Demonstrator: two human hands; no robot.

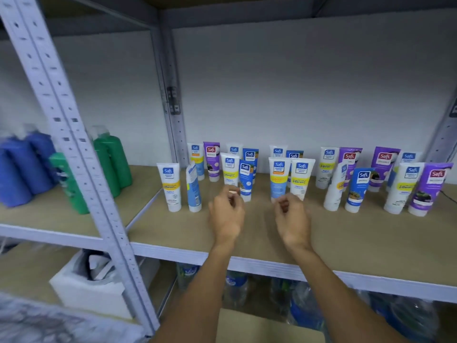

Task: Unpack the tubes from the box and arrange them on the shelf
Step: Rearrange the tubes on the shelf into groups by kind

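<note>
Loosely curled, holding nothing, the left hand (226, 209) and right hand (293, 214) hover just beside the blue Safi tube (245, 180) and white-and-blue tube (278, 179); square each gently near its cap, sparing neighbours

Beyond our fingers (226, 194) we count twenty tubes (301, 178) together: twelve white tubes (170, 186), four purple tubes (212, 160) and four blue tubes (358, 189). Well to the left of our fingers we see green bottles (116, 159) and blue bottles (27, 164), about three of each, too blurred to count surely
</note>
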